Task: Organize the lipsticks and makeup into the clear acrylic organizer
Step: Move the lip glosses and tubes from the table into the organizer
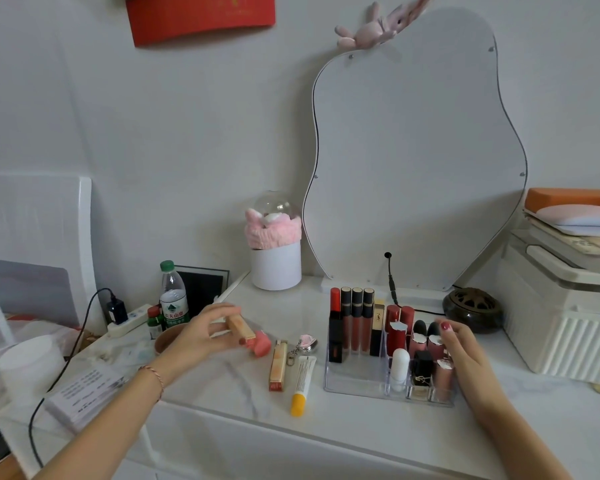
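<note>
The clear acrylic organizer (355,381) stands on the white vanity top and holds several lipsticks and lip glosses upright. My right hand (463,351) rests against its right side, fingers spread, holding nothing. My left hand (201,332) is left of it, gripping a gold lipstick tube (240,328) above the table. A pink item (260,344) lies just under that tube. Between the hands lie another gold lipstick (278,366), a white tube with a yellow cap (302,384) and a pink keychain compact (305,344).
A curvy mirror (413,150) leans at the back with a black cable. A white pot with a pink cloth (276,258), a water bottle (173,296), a small bowl, a dark round burner (473,310) and a white box (561,306) surround the work area.
</note>
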